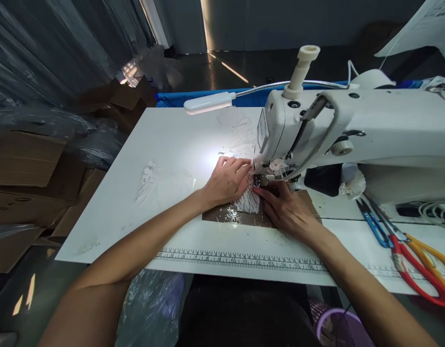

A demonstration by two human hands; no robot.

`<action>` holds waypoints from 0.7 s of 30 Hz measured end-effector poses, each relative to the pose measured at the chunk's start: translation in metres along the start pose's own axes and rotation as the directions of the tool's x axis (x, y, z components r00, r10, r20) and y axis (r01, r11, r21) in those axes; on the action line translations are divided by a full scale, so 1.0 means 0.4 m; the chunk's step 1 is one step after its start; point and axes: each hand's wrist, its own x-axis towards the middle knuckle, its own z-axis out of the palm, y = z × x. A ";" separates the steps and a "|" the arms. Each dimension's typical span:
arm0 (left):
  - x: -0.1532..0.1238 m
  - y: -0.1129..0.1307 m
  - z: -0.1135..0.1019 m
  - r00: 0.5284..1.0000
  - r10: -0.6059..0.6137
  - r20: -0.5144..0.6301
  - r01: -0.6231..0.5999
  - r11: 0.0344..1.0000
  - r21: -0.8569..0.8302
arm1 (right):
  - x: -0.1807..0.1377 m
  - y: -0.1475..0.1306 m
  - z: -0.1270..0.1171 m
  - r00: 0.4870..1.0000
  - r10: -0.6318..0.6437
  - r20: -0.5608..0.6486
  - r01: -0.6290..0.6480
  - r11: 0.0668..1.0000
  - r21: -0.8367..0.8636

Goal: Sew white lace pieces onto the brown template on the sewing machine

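Two hands press lace flat under a sewing machine.
The lace strip [248,200] runs from six toward twelve o'clock into the needle; left hand [227,179] and right hand [287,208] lie spread on it.

Between my hands lies white patterned lace [248,200] on a shiny brown sheet [240,216]. Beyond them the sewing machine [352,130] is white. Right of my right hand [287,207]: blue snips [372,222], red and orange-yellow scissors [423,265]. The surface [171,144] is white.
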 end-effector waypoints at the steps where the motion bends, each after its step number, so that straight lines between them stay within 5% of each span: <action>1: 0.009 -0.017 0.000 0.999 0.023 0.031 -0.023 1.000 0.006 | -0.002 0.000 0.001 1.000 0.012 0.005 -0.012 1.000 0.003; 5: 0.014 -0.053 -0.014 0.990 0.059 0.132 -0.057 0.998 -0.015 | -0.018 0.009 -0.017 0.997 0.069 0.046 -0.073 0.994 0.087; 9: -0.019 -0.032 -0.039 0.997 0.056 0.048 -0.053 0.997 -0.056 | -0.042 0.026 -0.067 0.988 0.130 0.081 -0.144 0.969 0.201; 15: -0.058 0.008 -0.046 0.960 0.267 0.088 -0.222 0.911 -0.348 | -0.057 0.031 -0.086 0.992 0.116 0.043 -0.123 0.935 0.334; 21: -0.066 0.014 -0.026 0.979 0.197 0.057 -0.150 0.876 -0.459 | -0.043 0.018 -0.060 0.996 0.094 0.000 -0.086 0.916 0.393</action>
